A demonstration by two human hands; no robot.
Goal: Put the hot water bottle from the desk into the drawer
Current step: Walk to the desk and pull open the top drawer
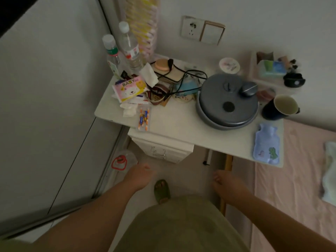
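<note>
A small light-blue hot water bottle (266, 144) with a green dinosaur print lies flat at the desk's near right corner. The white desk (174, 128) has a white drawer unit (163, 151) under its left part, its drawers closed, a metal handle on the front. My left hand (139, 176) hangs below the drawer unit, fingers loosely curled, holding nothing. My right hand (227, 186) hovers below the desk edge, left of the bottle, fingers relaxed and apart, empty.
On the desk stand a grey round lidded pot (227, 104), a dark mug (281, 107), two water bottles (127, 46), a baby-wipes pack (130, 88), cables and a battery pack (144, 116). A bed with a pink sheet (294, 179) lies right; a wardrobe door (45, 106) stands left.
</note>
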